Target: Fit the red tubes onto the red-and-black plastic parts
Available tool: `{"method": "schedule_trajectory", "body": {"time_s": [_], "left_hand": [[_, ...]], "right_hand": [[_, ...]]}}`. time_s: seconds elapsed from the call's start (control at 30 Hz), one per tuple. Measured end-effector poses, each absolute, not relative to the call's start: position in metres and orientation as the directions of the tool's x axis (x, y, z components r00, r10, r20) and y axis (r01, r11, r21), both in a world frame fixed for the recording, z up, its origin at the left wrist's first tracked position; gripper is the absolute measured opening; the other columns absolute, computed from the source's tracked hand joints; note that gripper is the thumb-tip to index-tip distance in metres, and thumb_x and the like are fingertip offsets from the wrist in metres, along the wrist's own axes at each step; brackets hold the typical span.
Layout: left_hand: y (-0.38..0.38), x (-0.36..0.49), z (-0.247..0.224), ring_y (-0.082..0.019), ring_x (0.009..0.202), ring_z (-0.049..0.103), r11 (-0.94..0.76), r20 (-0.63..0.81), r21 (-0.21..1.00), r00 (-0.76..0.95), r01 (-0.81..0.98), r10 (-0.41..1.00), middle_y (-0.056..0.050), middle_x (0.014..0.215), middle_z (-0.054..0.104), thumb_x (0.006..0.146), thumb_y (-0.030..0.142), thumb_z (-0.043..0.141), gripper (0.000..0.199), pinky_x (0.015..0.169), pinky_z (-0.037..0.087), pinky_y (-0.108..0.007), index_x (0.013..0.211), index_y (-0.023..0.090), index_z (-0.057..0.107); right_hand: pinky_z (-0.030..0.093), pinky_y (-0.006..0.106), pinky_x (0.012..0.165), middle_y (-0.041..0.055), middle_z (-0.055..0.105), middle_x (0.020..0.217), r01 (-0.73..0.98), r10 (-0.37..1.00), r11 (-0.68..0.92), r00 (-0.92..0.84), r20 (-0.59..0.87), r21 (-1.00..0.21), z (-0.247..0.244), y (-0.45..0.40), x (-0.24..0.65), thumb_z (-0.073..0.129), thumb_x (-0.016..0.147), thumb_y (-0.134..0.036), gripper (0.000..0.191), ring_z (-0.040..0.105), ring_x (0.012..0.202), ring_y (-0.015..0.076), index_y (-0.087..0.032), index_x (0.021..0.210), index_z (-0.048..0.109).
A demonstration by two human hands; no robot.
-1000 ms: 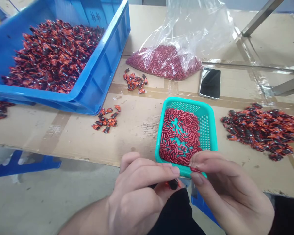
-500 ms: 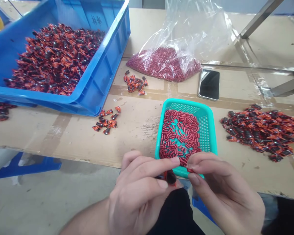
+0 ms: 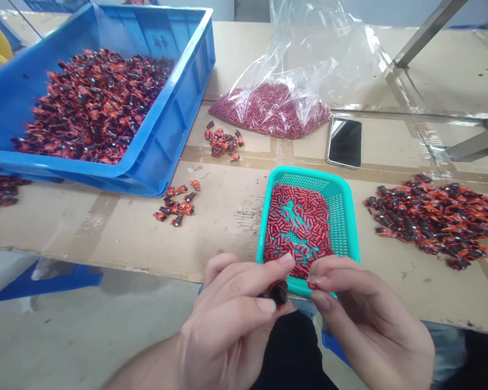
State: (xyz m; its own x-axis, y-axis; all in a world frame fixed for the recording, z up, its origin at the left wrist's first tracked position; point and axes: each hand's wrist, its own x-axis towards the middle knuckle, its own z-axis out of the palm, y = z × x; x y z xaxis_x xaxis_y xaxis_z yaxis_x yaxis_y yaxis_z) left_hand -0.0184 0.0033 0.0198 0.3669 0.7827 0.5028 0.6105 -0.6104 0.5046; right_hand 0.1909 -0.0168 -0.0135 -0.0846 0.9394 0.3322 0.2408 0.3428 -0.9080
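My left hand is closed on a small black and orange-red plastic part, its dark round hollow end facing up and to the right. Between thumb and forefinger my right hand pinches a tiny red tube, mostly covered by the fingertips. The two hands are close together but apart, over the near edge of a green mesh basket. Many short red tubes lie in that basket.
A blue crate heaped with black-and-orange parts stands at the left. Behind the basket are a clear bag of red tubes and a phone. A pile of black-and-orange parts lies at the right; metal legs rise behind it.
The part in my left hand has turned slightly, so its dark opening shows more. Both hands stay nearly in place, still holding their pieces. The whole view has shifted slightly.
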Motion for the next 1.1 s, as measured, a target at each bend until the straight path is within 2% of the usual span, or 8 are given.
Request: {"method": "schedule_trajectory", "body": {"time_s": [0.1,0.2,0.37,0.6,0.7,0.8,0.93,1.1], "left_hand": [[0.004,-0.017,0.02,-0.005,0.07,0.076,-0.611,0.507,0.504,0.364,0.61,0.781,-0.006,0.113,0.081,0.112,0.015,0.047,0.018,0.097,0.059,-0.024,0.102,0.02,0.061],[0.007,-0.016,0.019,-0.007,0.067,0.076,-0.607,0.491,0.541,0.367,0.582,0.79,-0.006,0.113,0.081,0.11,0.016,0.053,0.009,0.094,0.061,-0.026,0.116,0.019,0.06],[0.008,-0.018,0.017,-0.009,0.067,0.077,-0.583,0.484,0.631,0.327,0.511,0.811,-0.001,0.112,0.083,0.102,0.017,0.069,0.014,0.089,0.063,-0.03,0.106,0.024,0.057],[0.006,-0.012,0.026,-0.011,0.069,0.078,-0.568,0.434,0.555,0.371,0.608,0.821,0.002,0.108,0.083,0.103,0.017,0.065,0.011,0.086,0.063,-0.033,0.098,0.026,0.066],[0.005,-0.002,0.015,-0.012,0.067,0.077,-0.543,0.553,0.633,0.168,0.552,0.816,0.004,0.101,0.084,0.106,0.016,0.061,0.012,0.082,0.061,-0.035,0.105,0.028,0.065],[0.002,0.005,0.0,-0.011,0.067,0.075,-0.534,0.613,0.701,-0.016,0.472,0.79,0.007,0.098,0.083,0.103,0.016,0.066,0.017,0.083,0.058,-0.036,0.112,0.029,0.061],[-0.003,0.009,-0.007,-0.011,0.072,0.074,-0.545,0.63,0.682,-0.013,0.488,0.776,0.007,0.095,0.081,0.099,0.015,0.071,0.021,0.086,0.054,-0.036,0.112,0.028,0.061],[-0.003,0.012,-0.002,-0.009,0.07,0.072,-0.535,0.639,0.695,-0.074,0.48,0.765,0.009,0.093,0.08,0.094,0.01,0.076,0.023,0.086,0.052,-0.035,0.095,0.025,0.058]], "right_hand": [[0.057,0.016,0.091,0.0032,0.064,0.103,0.246,0.941,0.338,-0.077,0.329,-0.909,-0.015,-0.017,0.191,0.062,0.096,-0.002,0.025,0.065,0.103,0.0116,-0.022,0.111,0.064],[0.058,0.015,0.089,0.0033,0.065,0.102,0.255,0.941,0.339,-0.071,0.332,-0.906,-0.017,-0.017,0.192,0.063,0.096,-0.003,0.024,0.066,0.101,0.0115,-0.022,0.111,0.064],[0.06,0.018,0.085,0.0043,0.067,0.099,0.273,0.936,0.346,-0.036,0.35,-0.898,-0.016,-0.016,0.192,0.065,0.094,-0.003,0.023,0.068,0.097,0.0139,-0.021,0.108,0.066],[0.061,0.02,0.085,0.0041,0.067,0.099,0.281,0.938,0.34,-0.031,0.345,-0.898,-0.019,-0.015,0.192,0.065,0.094,-0.003,0.023,0.068,0.097,0.0147,-0.022,0.107,0.067],[0.059,0.018,0.09,0.0033,0.066,0.101,0.28,0.938,0.341,-0.036,0.345,-0.897,-0.02,-0.016,0.192,0.065,0.094,-0.002,0.024,0.067,0.1,0.0127,-0.022,0.108,0.066],[0.058,0.016,0.091,0.0027,0.066,0.101,0.281,0.94,0.334,-0.029,0.34,-0.9,-0.02,-0.016,0.192,0.065,0.095,-0.003,0.023,0.067,0.1,0.0115,-0.022,0.108,0.066],[0.061,0.02,0.086,0.0041,0.066,0.099,0.278,0.941,0.33,-0.019,0.338,-0.902,-0.021,-0.015,0.192,0.066,0.095,-0.004,0.021,0.067,0.097,0.014,-0.022,0.105,0.067],[0.062,0.024,0.085,0.0056,0.067,0.1,0.307,0.947,0.309,-0.013,0.321,-0.9,-0.022,-0.016,0.192,0.067,0.095,-0.007,0.018,0.068,0.097,0.0166,-0.022,0.105,0.068]]}}
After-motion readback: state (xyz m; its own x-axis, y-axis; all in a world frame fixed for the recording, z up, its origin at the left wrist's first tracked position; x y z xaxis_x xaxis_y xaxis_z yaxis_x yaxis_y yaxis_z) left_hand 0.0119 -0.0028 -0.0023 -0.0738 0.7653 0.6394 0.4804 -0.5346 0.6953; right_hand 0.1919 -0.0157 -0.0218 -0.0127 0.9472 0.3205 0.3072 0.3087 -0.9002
